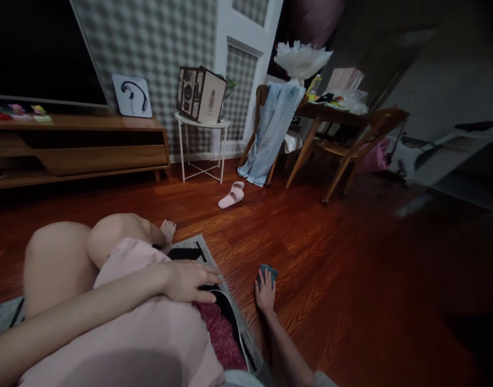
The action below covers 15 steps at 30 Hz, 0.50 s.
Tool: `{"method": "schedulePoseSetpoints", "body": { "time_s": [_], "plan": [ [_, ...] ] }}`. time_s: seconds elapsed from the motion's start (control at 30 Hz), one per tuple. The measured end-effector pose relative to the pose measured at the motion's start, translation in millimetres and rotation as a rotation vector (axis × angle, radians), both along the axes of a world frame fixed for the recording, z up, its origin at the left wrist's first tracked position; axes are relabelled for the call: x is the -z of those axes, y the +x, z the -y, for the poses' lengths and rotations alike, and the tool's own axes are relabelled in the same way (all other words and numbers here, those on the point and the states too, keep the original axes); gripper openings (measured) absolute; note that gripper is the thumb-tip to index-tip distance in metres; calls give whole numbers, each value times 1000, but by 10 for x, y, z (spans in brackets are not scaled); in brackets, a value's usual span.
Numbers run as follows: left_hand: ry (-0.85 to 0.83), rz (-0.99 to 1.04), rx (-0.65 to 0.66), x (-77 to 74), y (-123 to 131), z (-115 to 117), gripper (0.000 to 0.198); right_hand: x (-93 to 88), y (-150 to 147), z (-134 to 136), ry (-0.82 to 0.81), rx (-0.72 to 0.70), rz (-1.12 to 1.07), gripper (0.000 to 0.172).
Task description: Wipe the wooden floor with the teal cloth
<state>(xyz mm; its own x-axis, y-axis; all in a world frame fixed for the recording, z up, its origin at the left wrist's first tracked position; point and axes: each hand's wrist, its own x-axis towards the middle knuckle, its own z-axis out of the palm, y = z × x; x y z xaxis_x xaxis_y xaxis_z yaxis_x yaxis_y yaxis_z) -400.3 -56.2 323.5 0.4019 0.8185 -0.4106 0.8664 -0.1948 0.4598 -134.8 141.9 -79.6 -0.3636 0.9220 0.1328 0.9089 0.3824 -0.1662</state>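
My left hand (pixel 192 280) rests palm down on a pale pink cushion (pixel 149 333) over my lap, its fingers stretched out toward the cushion's right edge. Nothing shows in it. On the wooden floor to the right, my right hand (pixel 266 290) lies with fingers spread on a small dark blue-grey object (pixel 272 271). The fingers cover part of that object, and I cannot make out what it is. Beside the cushion is a dark red cloth (pixel 224 338), with a thin white cord (pixel 235 310) running along it.
A grey and black rug (pixel 206 252) lies beneath me. One pink slipper (pixel 231 195) is on the floor ahead. Beyond stand a wooden TV cabinet (pixel 109 159), a white side table (pixel 201 123) with a box (pixel 200 94), and a chair (pixel 349 145) by a dining table (pixel 330 112).
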Motion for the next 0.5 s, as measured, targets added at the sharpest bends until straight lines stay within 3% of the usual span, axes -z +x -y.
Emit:
{"method": "schedulePoseSetpoints", "body": {
  "time_s": [0.1, 0.23, 0.37, 0.5],
  "plan": [
    [-11, -6, 5, 5, 1, -3, 54, 22, 303, -54, 8, 135, -10, 62],
    [-15, -3, -10, 14, 9, -6, 55, 67, 469, 131, 29, 197, -44, 66],
    [13, 5, 0, 7, 17, -6, 54, 121, 274, 476, 20, 164, -63, 64],
    [-12, -53, 5, -24, 28, -3, 55, 148, -85, 754, 6, -33, -67, 59]
  ]
}}
